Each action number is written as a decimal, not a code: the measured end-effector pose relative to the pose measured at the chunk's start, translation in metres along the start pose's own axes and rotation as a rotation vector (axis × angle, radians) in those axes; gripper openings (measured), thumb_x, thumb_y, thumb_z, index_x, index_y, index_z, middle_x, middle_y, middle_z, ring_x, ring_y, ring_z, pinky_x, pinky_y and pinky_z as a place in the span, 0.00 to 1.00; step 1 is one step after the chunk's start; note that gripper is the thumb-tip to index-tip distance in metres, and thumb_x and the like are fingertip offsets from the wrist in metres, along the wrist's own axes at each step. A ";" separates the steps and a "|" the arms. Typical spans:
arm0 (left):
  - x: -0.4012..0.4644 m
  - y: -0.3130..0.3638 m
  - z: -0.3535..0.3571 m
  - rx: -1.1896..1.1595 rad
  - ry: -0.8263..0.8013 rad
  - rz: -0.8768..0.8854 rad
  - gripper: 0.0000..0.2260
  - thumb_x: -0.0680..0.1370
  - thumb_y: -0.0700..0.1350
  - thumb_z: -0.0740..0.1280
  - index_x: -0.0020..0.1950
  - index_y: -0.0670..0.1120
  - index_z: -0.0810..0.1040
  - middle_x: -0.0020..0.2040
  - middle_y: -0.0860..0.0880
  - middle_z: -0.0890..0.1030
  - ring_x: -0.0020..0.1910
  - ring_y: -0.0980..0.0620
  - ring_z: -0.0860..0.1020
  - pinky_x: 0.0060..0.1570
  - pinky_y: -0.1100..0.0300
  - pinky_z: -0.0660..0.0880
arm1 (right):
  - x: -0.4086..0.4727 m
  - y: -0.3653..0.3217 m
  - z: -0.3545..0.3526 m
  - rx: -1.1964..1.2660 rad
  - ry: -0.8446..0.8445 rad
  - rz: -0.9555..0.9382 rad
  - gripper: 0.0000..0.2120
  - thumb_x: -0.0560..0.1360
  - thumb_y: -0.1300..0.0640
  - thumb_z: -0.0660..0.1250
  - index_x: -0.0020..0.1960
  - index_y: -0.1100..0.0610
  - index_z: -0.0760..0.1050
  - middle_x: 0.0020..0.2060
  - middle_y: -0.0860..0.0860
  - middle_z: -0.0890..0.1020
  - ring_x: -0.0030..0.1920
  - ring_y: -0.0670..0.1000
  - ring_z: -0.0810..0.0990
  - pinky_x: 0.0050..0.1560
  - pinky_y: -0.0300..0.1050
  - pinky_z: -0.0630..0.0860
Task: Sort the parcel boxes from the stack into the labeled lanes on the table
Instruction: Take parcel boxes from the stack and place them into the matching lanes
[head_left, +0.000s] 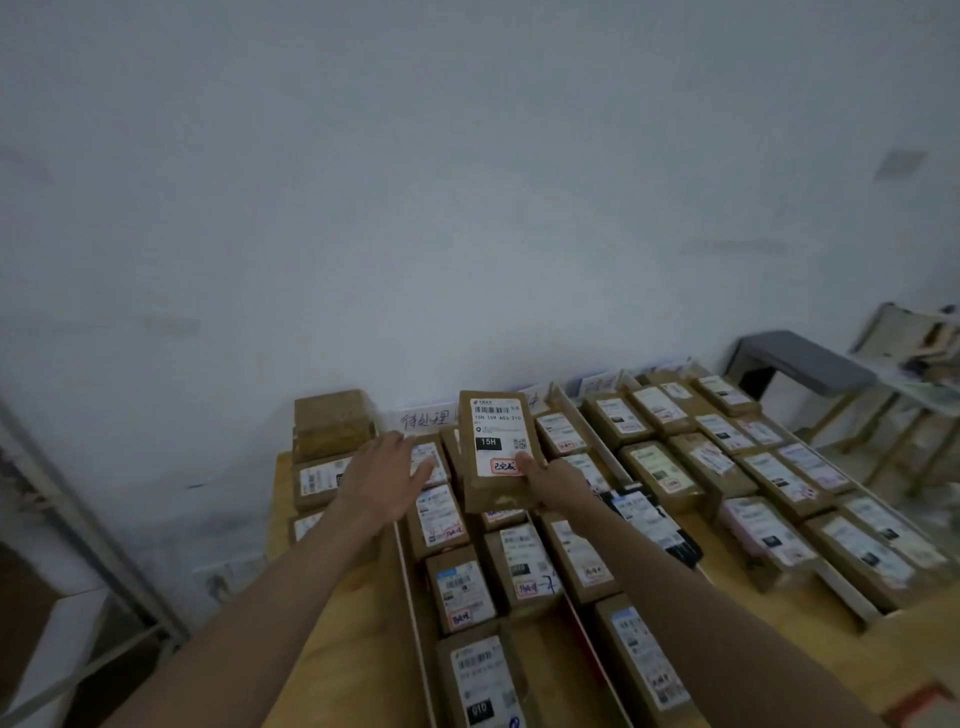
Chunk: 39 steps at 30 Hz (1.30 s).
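The wooden surface (322, 639) carries everything, and the held parcel (496, 449) serves as the landmark. To its right and nearer the person, rows of sorted boxes (660, 470) fill lanes parted by thin dividers (597, 434), their labels facing up. To its left, against the wall, stands the remaining stack (330, 441) of brown boxes. Just behind and left of the parcel a handwritten lane sign (423, 418) leans on the wall; other signs behind it are partly hidden.

The parcel itself is raised above the lanes, tilted so its shipping label faces the camera, with "15H" on a black patch and a red-bordered sticker near its lower edge. The right hand (553, 480) grasps it at the lower right corner, thumb over the sticker. The left hand (387, 475) is released, fingers spread, hovering left of the parcel over the boxes beside the stack, holding nothing.

The step appears to be reading the label to pick a lane. To do it well, I would match the sticker's marking against the lane signs first, steady the parcel with the free hand, then lay it label-up in an open slot, square to the dividers, without nudging neighbouring boxes.
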<state>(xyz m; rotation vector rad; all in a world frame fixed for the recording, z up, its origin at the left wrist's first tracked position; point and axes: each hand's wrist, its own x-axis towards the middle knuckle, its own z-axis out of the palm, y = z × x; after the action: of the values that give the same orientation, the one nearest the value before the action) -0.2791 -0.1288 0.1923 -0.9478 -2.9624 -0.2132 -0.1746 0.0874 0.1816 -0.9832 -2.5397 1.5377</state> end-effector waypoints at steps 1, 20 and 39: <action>-0.001 0.008 0.004 0.008 -0.004 0.007 0.25 0.83 0.59 0.50 0.74 0.45 0.66 0.72 0.45 0.70 0.69 0.45 0.70 0.68 0.51 0.66 | -0.004 0.006 -0.007 0.012 0.014 0.012 0.26 0.80 0.40 0.59 0.62 0.61 0.76 0.54 0.55 0.82 0.55 0.54 0.81 0.60 0.52 0.78; -0.081 0.209 0.066 0.060 -0.118 0.050 0.27 0.83 0.60 0.48 0.77 0.46 0.63 0.74 0.47 0.67 0.72 0.47 0.67 0.71 0.52 0.65 | -0.085 0.180 -0.145 0.020 0.046 0.152 0.26 0.79 0.38 0.60 0.59 0.60 0.77 0.50 0.53 0.83 0.50 0.51 0.83 0.55 0.50 0.80; 0.060 0.355 0.130 -0.014 -0.163 0.206 0.25 0.83 0.59 0.50 0.73 0.45 0.68 0.69 0.45 0.72 0.68 0.47 0.71 0.68 0.53 0.67 | -0.006 0.270 -0.296 -0.104 0.215 0.325 0.27 0.80 0.40 0.59 0.58 0.64 0.78 0.52 0.57 0.83 0.52 0.54 0.82 0.54 0.48 0.79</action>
<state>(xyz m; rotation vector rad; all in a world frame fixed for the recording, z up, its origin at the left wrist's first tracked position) -0.1198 0.2100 0.1108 -1.3228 -2.9784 -0.1577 0.0617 0.4055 0.1195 -1.5467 -2.4208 1.2816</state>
